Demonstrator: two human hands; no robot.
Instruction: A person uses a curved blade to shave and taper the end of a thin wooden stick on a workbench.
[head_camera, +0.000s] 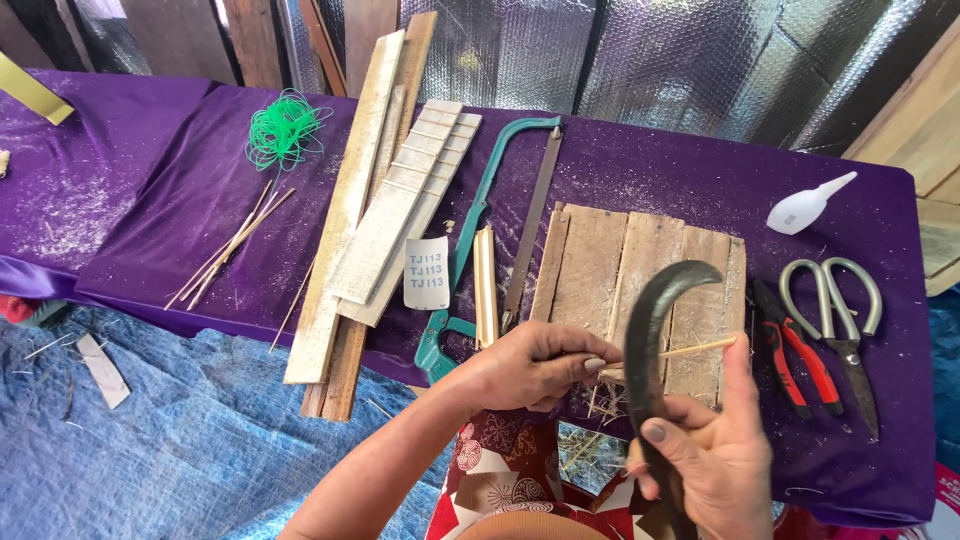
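Note:
My left hand (535, 366) pinches a thin bamboo stick (700, 348) that points right over a small wooden board (590, 270). My right hand (712, 455) grips a dark curved knife (650, 340) by its handle, blade up and hooked to the right. The blade crosses the stick, with my thumb pressed along the blade's side. Shavings lie on the board under the stick.
On the purple cloth (150, 190) lie long wooden slats (370, 200), a teal hacksaw (480, 220), short bamboo pieces (485, 285), thin sticks (230, 245), a green string coil (282, 128), red-handled pliers (795, 350), large scissors (838, 320) and a white squeeze bottle (805, 205). Blue tarp (150, 440) covers the floor.

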